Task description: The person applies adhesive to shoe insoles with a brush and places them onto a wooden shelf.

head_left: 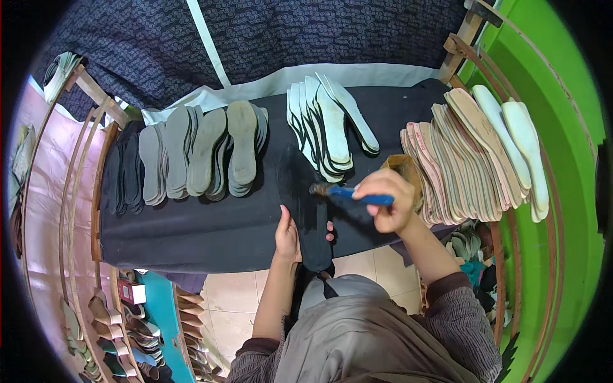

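My left hand [288, 237] grips a long black insole [311, 231] by its edges near the lower end, the thumb on one side and fingertips showing on the other. My right hand [391, 196] is closed around a brush [345, 191] with a blue handle. The brush's dark head lies at or just over the insole's right edge; whether it touches cannot be told. Behind the right hand stands a brown-stained container [402, 165], partly hidden by it. Beyond the insole, white insoles [331, 131] with dark undersides lie in a fanned stack.
Grey insoles [242, 143] and black ones [132, 167] lie in overlapping stacks at the left of the black-covered table [191, 236]. Tan and pinkish insoles [456, 163] fill the right side, with white ones [527, 147] at the end. Racks of shoe parts [105, 319] stand below left.
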A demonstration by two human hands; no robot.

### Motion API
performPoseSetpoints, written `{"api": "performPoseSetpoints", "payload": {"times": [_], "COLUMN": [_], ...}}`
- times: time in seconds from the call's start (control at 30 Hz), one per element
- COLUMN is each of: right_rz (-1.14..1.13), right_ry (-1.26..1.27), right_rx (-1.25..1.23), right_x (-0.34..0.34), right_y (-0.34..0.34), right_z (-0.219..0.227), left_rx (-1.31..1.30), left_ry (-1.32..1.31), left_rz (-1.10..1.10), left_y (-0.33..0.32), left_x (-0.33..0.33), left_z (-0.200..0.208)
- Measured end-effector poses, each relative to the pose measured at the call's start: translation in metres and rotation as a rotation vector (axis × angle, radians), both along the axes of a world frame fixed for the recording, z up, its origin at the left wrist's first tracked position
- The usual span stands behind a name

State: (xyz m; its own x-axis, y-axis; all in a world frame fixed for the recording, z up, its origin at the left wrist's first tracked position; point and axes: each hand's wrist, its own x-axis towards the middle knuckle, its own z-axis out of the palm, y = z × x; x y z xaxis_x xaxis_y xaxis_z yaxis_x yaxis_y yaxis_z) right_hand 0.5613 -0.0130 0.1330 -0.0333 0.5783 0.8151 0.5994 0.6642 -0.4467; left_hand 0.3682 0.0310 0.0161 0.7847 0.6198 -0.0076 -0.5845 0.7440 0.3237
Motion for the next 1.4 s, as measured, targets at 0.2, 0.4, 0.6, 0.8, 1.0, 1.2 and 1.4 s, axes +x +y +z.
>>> {"api": "performPoseSetpoints", "payload": {"times": [0.2, 0.4, 0.6, 0.8, 1.0, 1.2, 1.4], "right_rz": [0.148, 0.005, 0.031, -0.053, -0.087, -0.089, 0.089], "right_ry": [-0.023, -0.031, -0.074, -0.059, -0.028, -0.030, -0.075], "right_rx": [-0.154, 0.056, -0.005, 0.119, 0.104, 0.138, -0.017], "right_x": [0.000, -0.005, -0.017, -0.027, -0.027, -0.028, -0.041], "right_y": [-0.005, 0.016, -0.014, -0.004, 0.019, 0.002, -0.040], "right_z": [-0.004, 0.005, -0.013, -0.018, -0.009, -0.025, -0.044], "left_rx": [-0.027, -0.126, -0.048, 0.022, -0.053, 0.023, 0.152], "left_ry": [0.040, -0.029, 0.072, 0.067, 0.052, 0.035, -0.032], "left_rz": [0.057, 0.062, 0.109, 0.096, 0.103, 0.102, 0.089], "left_y": [0.001, -0.002, -0.003, 0.000, -0.003, -0.001, 0.005], "left_x": [0.004, 0.000, 0.001, 0.000, 0.002, -0.001, -0.001], "left_z": [0.002, 0.004, 0.005, 0.003, 0.007, -0.003, -0.008]}}
